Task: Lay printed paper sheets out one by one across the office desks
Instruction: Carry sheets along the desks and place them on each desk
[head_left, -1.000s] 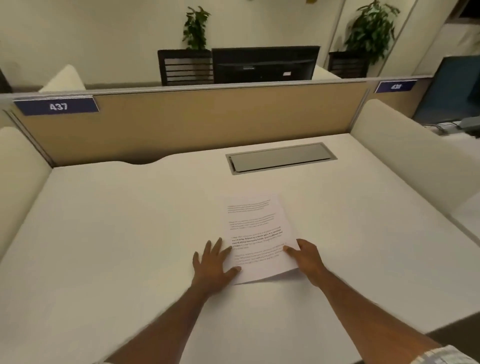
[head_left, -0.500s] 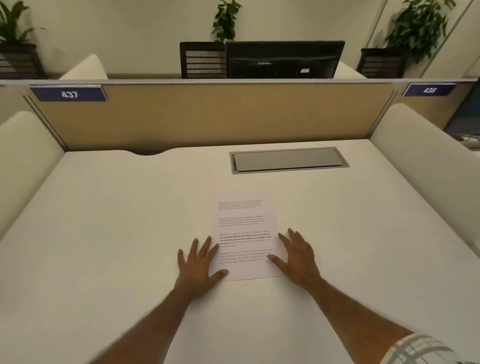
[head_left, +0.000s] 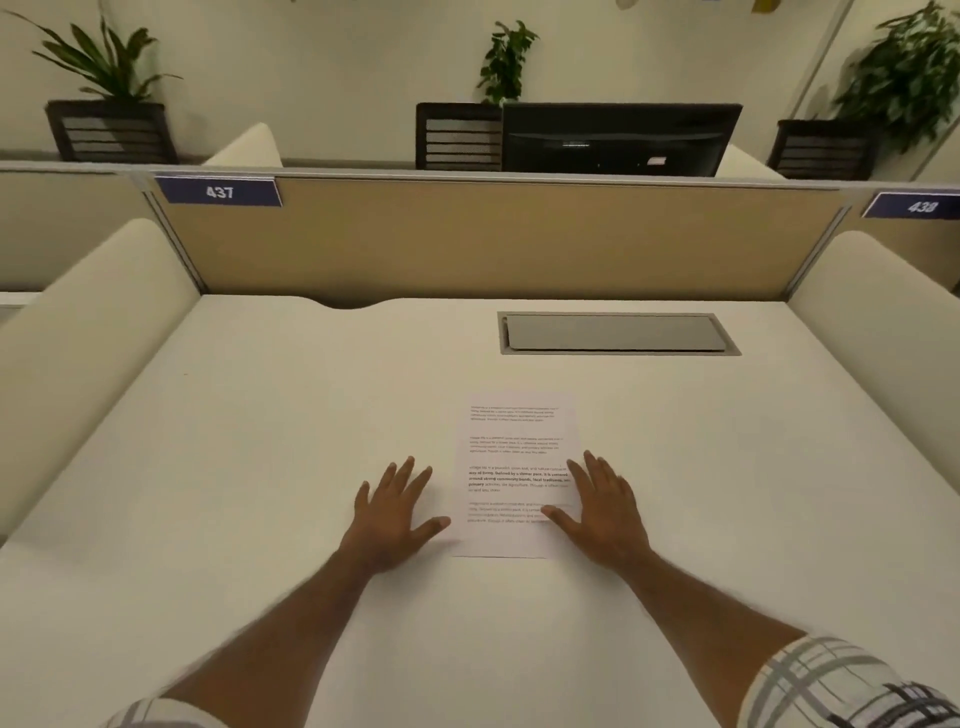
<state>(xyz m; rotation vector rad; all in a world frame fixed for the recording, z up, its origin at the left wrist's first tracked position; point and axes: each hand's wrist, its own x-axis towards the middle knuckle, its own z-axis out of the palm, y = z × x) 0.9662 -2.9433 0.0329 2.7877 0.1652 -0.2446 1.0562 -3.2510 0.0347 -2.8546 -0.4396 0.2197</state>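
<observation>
**Sheet (head_left: 514, 467) flat on desk (head_left: 260, 441)**

Left hand (head_left: 389, 514) spread flat, just left of sheet. Right hand (head_left: 605, 512) spread, pressing the sheet's right edge. Beyond sheet: grey hatch (head_left: 618, 333), tan divider (head_left: 493, 239), dark monitor (head_left: 618, 137), plants (head_left: 506, 60) by the wall.

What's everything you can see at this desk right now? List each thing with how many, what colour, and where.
printed sheet: 1, white with black text, flat on the desk, near centre
desk: 1, off-white, fills the foreground
cable hatch: 1, grey, set into the desk behind the sheet
partition: 1, tan, along the desk's far edge
side dividers: 2, cream, left and right of the desk
number labels: 2, dark blue, 437 and 438, on the partition top
monitor: 1, black, beyond the partition
potted plants: 3, green in dark planters, along the far wall
sleeves: 2, plaid, bottom corners
left hand: 1, flat on the desk, left of the sheet
right hand: 1, flat, thumb on the sheet's right side
</observation>
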